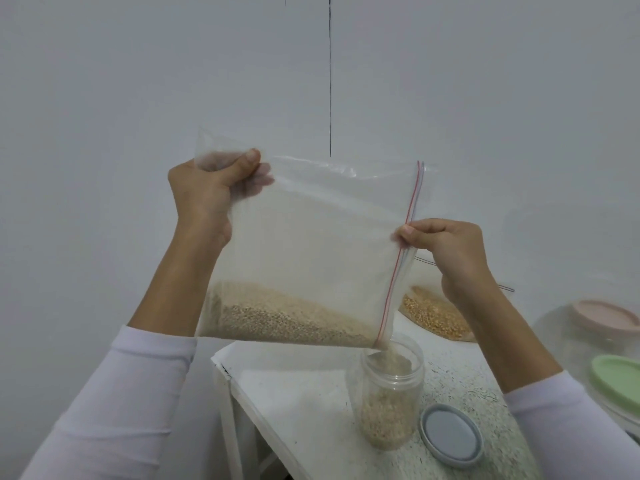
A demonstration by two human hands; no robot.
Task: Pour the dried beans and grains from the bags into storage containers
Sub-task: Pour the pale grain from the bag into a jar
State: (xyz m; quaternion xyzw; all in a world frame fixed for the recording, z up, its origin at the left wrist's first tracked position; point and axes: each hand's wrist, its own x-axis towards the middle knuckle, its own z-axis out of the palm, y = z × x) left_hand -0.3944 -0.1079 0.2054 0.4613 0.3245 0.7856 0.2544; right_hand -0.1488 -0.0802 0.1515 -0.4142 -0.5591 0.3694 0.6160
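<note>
I hold a clear zip bag (311,237) tilted above the table, pale grains (284,317) heaped along its lower edge. My left hand (207,192) grips the bag's upper left corner. My right hand (446,244) pinches the red zip strip at the bag's open right side. Grains stream from the bag's lower right corner into a clear plastic jar (389,393), which stands upright on the table and is partly filled. The jar's grey-blue lid (452,434) lies flat just right of it.
A second bag of yellow kernels (436,317) lies on the speckled white table (294,403) behind my right arm. At the right stand clear containers with a pink lid (606,317) and a green lid (620,379). The table's left edge drops off near the jar.
</note>
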